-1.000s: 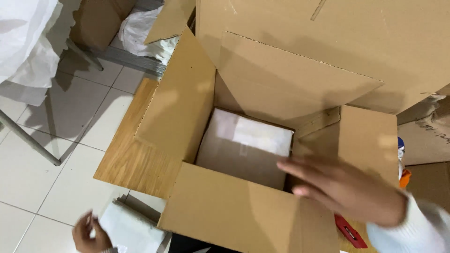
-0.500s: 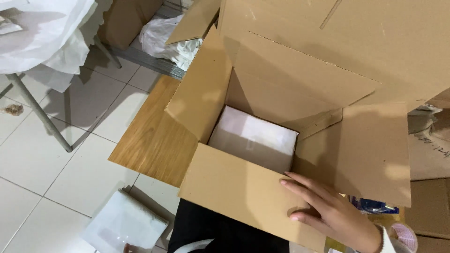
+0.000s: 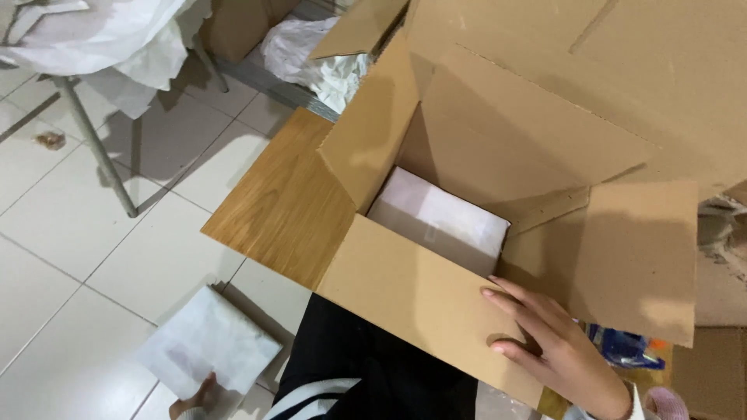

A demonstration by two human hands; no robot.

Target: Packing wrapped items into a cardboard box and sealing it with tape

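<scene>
An open cardboard box point(image 3: 420, 292) stands on a wooden table point(image 3: 284, 198), its flaps spread outward. Inside at the bottom lies a white flat packet point(image 3: 443, 214). My right hand point(image 3: 548, 342) rests flat on the near flap of the box, fingers spread, holding nothing. My left hand point(image 3: 198, 395) is low at the bottom left, beside my dark trousers, gripping the lower edge of a white padded envelope point(image 3: 208, 350) above the tiled floor. Only part of that hand shows.
White crumpled plastic sheets point(image 3: 117, 35) hang over a metal-legged stand at the top left. More white wrapping point(image 3: 319, 58) lies behind the table. A blue packet point(image 3: 626, 350) peeks out under the box's right flap. Brown cardboard pieces lie at the right.
The view shifted so the box sits further right. My right hand slid from inside the box rim down onto the near flap. The white envelope stays low in my left hand.
</scene>
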